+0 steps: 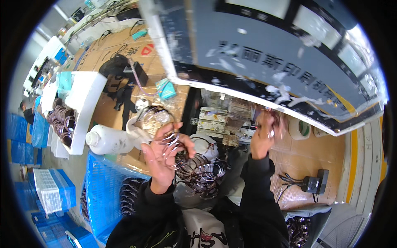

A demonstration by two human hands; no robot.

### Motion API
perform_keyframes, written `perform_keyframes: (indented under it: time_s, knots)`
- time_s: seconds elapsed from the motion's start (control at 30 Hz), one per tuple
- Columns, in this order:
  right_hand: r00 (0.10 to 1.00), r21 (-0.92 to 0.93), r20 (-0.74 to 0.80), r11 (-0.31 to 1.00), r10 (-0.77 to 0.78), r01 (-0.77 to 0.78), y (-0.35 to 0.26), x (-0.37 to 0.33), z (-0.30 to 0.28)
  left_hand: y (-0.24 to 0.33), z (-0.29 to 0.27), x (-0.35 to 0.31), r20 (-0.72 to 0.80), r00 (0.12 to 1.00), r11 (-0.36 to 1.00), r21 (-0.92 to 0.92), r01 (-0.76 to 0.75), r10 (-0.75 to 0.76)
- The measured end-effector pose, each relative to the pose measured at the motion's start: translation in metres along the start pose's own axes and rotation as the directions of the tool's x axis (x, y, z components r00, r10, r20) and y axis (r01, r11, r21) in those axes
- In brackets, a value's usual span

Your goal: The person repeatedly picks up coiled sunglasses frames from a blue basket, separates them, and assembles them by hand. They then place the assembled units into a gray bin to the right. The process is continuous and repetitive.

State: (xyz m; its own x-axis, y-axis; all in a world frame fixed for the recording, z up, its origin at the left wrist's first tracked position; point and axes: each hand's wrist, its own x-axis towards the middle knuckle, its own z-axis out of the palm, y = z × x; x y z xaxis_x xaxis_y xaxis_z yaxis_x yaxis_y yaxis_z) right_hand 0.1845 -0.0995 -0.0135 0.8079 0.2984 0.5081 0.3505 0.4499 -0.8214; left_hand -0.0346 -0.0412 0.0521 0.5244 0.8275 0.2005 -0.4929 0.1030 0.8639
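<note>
My left hand (163, 159) is raised in front of me, its fingers curled around several thin, shiny brown hoops (175, 151). Below it, over my lap, lies a tangled pile of similar hoops (204, 175). Farther right, my right hand (266, 132) reaches under the lower edge of a grey machine panel (264, 45). Motion smears its fingers, so whether they grip anything is unclear. Just left of that hand are worn metal blocks and bars (219, 120) of the machine.
A white bottle (107, 139) lies left of my left hand, near a white foam box (89, 107) of brown hoops. A blue basket (101, 194) stands at lower left. On the cardboard at right lies a black power adapter (316, 182). A tape roll (298, 129) sits below the panel.
</note>
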Motion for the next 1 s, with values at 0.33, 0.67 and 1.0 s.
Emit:
perform_keyframes:
  time_s: [0.33, 0.67, 1.0]
  knots:
    - [0.798, -0.222, 0.602, 0.962, 0.008, 0.158, -0.068, -0.044, 0.011, -0.007, 0.028, 0.001, 0.242, 0.93, 0.885, 0.313, -0.345, 0.277]
    - [0.785, -0.497, 0.584, 0.856, 0.209, 0.142, -0.035, -0.031, -0.017, 0.012, 0.006, -0.003, -0.172, 0.964, 0.975, 0.122, -0.185, 0.204]
    - [0.983, 0.153, 0.043, 0.971, 0.178, -0.183, 0.019, 0.022, -0.019, 0.006, 0.0, -0.007, -0.2, 0.965, 0.978, 0.155, -0.139, 0.169]
